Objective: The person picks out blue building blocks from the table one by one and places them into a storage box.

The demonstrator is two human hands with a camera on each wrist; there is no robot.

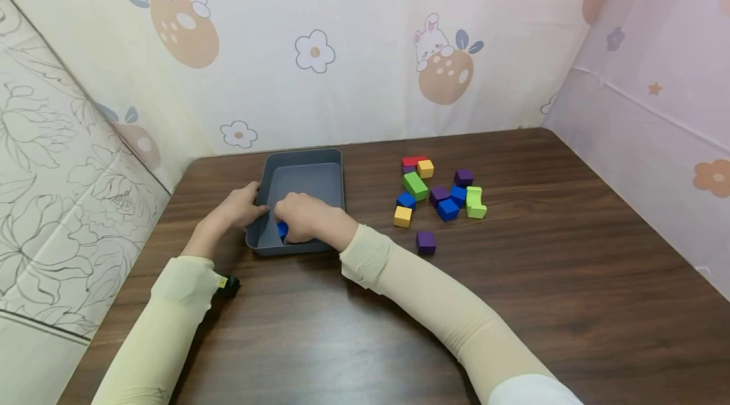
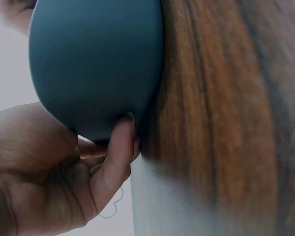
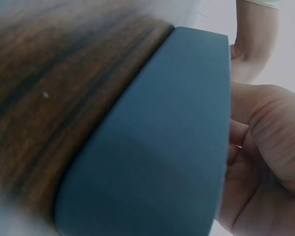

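Observation:
A shallow grey tray (image 1: 308, 178) lies at the left of the table. My left hand (image 1: 238, 207) grips its left rim, thumb over the edge and the other fingers outside. The left wrist view shows that hand (image 2: 54, 182) at the tray's outer wall (image 2: 98, 64). Down inside the tray's near part, my right hand (image 1: 308, 218) holds a blue block (image 1: 282, 231), partly hidden by the fingers. In the right wrist view the tray's wall (image 3: 157, 142) covers the fingertips of the right hand (image 3: 265, 152).
Right of the tray lie several loose blocks: a red one (image 1: 414, 161), a green one (image 1: 416, 186), a lime curved one (image 1: 474, 203), yellow (image 1: 402, 217), blue (image 1: 447, 210) and purple (image 1: 426, 243) ones. A patterned curtain (image 1: 365, 94) hangs behind the table (image 1: 319, 341).

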